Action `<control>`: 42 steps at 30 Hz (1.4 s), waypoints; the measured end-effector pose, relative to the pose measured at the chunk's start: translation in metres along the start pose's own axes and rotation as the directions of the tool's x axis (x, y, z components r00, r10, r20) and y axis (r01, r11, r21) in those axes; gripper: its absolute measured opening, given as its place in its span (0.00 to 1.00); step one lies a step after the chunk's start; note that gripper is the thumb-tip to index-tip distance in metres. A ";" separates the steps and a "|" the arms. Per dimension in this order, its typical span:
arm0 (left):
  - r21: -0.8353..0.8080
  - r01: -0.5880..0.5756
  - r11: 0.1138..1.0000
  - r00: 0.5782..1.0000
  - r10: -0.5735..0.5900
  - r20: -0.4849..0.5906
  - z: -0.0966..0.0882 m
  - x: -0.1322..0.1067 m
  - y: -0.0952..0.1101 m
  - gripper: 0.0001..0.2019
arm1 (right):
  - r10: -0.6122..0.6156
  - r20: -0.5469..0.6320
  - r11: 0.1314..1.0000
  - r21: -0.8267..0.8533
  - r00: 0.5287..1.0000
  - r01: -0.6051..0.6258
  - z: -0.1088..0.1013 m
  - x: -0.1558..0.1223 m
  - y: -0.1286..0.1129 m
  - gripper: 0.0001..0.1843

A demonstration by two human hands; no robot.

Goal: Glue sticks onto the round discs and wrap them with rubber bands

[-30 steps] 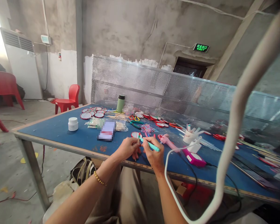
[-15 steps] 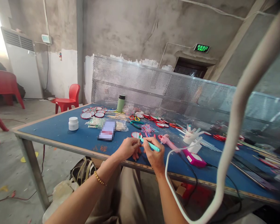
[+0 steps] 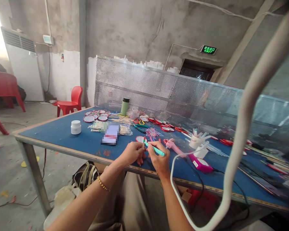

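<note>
My right hand [image 3: 160,160] is closed around a teal marker pen [image 3: 159,150], whose tip points left at my left hand. My left hand [image 3: 134,153] pinches a thin pale stick [image 3: 143,145] over the table's front edge. Right behind the stick shows a round white disc with a red rim [image 3: 139,139]; whether the two are joined I cannot tell. The pen's tip meets or nearly meets the stick's upper end. Beyond my hands lie a pink glue gun [image 3: 174,147] and a heap of small coloured pieces [image 3: 153,133].
On the blue table [image 3: 53,138] stand a white jar [image 3: 75,127] and a green bottle [image 3: 125,107]. A blurred phone-like object [image 3: 110,134], pliers [image 3: 140,128] and red-rimmed discs [image 3: 102,118] lie around. A white cable or arm [image 3: 233,150] crosses the right foreground.
</note>
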State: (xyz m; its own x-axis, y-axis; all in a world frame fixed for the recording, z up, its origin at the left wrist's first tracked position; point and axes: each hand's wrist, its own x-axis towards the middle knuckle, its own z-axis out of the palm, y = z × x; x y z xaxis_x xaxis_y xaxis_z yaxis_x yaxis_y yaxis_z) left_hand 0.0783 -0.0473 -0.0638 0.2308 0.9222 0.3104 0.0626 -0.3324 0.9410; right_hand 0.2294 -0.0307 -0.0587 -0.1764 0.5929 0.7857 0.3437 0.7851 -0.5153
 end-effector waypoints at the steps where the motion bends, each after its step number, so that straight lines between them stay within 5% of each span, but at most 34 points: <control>1: 0.001 -0.002 1.000 1.000 0.002 -0.001 0.000 0.000 0.000 0.11 | 0.000 -0.005 1.000 -0.001 1.000 0.000 0.000 0.000 0.000 0.05; 42: 0.022 -0.010 1.000 1.000 0.011 -0.005 0.000 0.000 0.000 0.12 | 0.007 0.015 1.000 0.002 1.000 -0.007 -0.001 0.000 0.001 0.04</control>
State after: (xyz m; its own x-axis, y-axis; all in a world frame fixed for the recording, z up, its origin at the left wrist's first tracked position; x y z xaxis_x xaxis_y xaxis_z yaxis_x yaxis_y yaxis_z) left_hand 0.0781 -0.0474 -0.0643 0.2267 0.9196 0.3210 0.0820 -0.3464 0.9345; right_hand 0.2306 -0.0301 -0.0595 -0.1875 0.6013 0.7767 0.3430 0.7811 -0.5218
